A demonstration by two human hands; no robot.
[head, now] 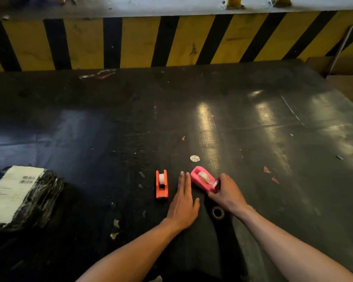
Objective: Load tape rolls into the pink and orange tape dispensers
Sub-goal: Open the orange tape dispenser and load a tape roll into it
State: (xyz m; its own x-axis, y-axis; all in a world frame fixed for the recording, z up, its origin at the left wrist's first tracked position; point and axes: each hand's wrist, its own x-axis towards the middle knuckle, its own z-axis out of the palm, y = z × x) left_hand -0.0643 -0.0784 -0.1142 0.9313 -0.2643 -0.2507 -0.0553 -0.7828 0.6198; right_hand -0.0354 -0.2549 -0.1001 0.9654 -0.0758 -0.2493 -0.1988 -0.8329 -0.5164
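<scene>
An orange tape dispenser (161, 184) stands on the dark table with a white tape roll (161, 178) seated in it. To its right lies a pink tape dispenser (202, 179), angled, with a clear tape roll (204, 176) in its cradle. My right hand (227, 193) grips the pink dispenser at its near, cutter end. My left hand (183, 202) rests flat on the table between the two dispensers, fingers extended, holding nothing.
A black-wrapped parcel with a white shipping label (20, 195) sits at the left. A round white sticker (195, 158) and scraps of tape and paper dot the table. A metal-ringed hole (218, 212) lies near my right wrist. A yellow-and-black striped wall (171, 39) backs the table.
</scene>
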